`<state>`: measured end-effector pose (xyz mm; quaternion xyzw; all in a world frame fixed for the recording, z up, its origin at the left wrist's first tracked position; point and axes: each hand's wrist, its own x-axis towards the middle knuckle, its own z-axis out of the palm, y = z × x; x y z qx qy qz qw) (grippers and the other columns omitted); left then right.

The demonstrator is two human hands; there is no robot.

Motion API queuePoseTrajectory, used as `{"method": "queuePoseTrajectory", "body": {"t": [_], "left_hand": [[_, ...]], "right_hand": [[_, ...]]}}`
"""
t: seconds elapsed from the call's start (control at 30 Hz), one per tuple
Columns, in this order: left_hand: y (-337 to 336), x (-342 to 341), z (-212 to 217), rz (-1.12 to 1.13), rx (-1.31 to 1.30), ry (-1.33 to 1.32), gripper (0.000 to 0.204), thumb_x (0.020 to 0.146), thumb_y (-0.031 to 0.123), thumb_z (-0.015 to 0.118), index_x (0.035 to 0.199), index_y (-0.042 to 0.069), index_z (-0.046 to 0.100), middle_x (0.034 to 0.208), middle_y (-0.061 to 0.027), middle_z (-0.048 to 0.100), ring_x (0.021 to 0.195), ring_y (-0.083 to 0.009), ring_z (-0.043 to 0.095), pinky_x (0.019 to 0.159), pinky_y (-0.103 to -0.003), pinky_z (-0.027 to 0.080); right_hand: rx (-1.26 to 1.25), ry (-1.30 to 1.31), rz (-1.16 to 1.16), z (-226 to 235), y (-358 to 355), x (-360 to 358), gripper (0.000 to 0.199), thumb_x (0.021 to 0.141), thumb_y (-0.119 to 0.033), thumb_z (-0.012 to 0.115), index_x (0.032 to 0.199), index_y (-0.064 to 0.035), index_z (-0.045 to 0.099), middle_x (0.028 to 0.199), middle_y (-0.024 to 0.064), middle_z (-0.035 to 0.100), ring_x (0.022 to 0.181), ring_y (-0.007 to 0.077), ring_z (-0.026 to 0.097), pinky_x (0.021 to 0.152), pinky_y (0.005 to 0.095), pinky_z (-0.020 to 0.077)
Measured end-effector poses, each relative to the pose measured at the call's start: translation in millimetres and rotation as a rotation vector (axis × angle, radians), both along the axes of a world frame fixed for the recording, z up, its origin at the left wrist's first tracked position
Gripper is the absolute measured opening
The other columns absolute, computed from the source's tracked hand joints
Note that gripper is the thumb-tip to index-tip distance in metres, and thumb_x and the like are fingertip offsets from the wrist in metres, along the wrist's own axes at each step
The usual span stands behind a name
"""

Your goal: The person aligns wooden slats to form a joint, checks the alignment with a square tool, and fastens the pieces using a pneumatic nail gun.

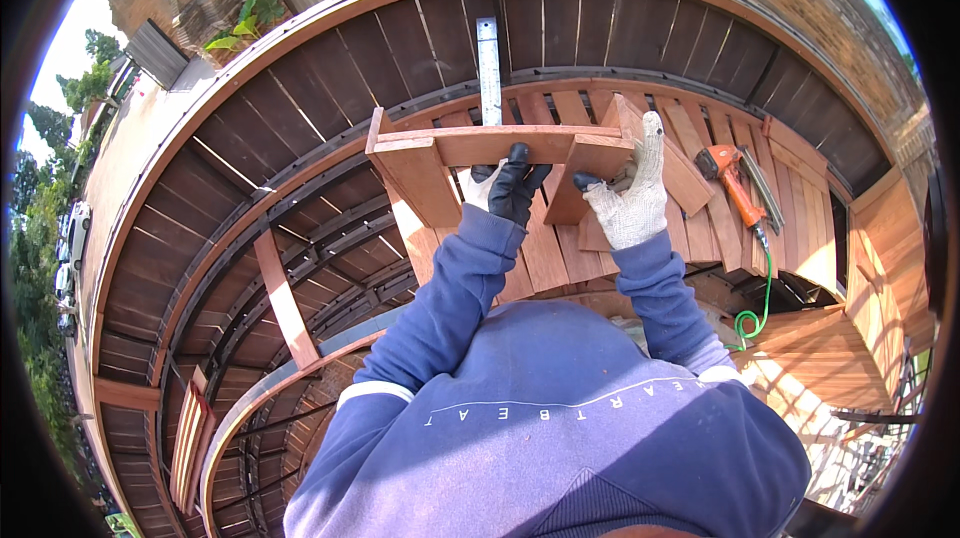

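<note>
A reddish wooden frame (480,145), made of a long strip with short boards set crosswise to it, is held up before my chest. My left hand (508,188), in a white glove with black fingertips, has its fingers bent over the strip near its middle. At the right end my right hand (637,188), in the same kind of glove, presses its black-tipped thumb against a short board (585,173), with one finger stretched upward. Its other fingers are partly hidden. Beyond the strip, a metal ruler-like bar (489,73) points away from me.
Curved dark decking (330,68) surrounds me. Loose planks (545,258) lie beneath the frame. An orange nail gun-like tool (735,183) with a green coiled hose (752,323) rests on slats to the right. Open framing (350,258) shows at left, beside a loose board (285,300).
</note>
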<state>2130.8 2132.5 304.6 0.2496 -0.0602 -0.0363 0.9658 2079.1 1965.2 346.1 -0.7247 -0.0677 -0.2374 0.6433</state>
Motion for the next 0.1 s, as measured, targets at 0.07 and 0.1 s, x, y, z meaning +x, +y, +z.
{"method": "queuePoseTrajectory", "body": {"t": [0.07, 0.1], "left_hand": [[-2.1, 2.8, -1.8, -0.002, -0.026, 0.026, 0.027, 0.092, 0.004, 0.062, 0.118, 0.012, 0.058, 0.108, -0.0059, 0.063, 0.1, -0.0213, 0.064, 0.085, -0.042, 0.06], [-3.2, 4.4, -3.5, -0.001, -0.038, 0.04, 0.027, 0.092, 0.004, 0.062, 0.118, 0.012, 0.058, 0.11, -0.006, 0.063, 0.102, -0.0219, 0.064, 0.086, -0.043, 0.06]], "right_hand": [[-0.011, 0.018, 0.032, -1.9, -2.4, 4.1, 0.106, 0.072, 0.009, 0.076, 0.153, -0.0122, 0.011, 0.144, 0.0146, 0.038, 0.119, 0.0287, 0.055, 0.093, 0.037, 0.0538], [-0.017, 0.028, 0.049, -2.3, -3.4, 6.4, 0.109, 0.071, 0.008, 0.077, 0.154, -0.0135, 0.009, 0.144, 0.0136, 0.039, 0.12, 0.029, 0.055, 0.092, 0.037, 0.0538]]}}
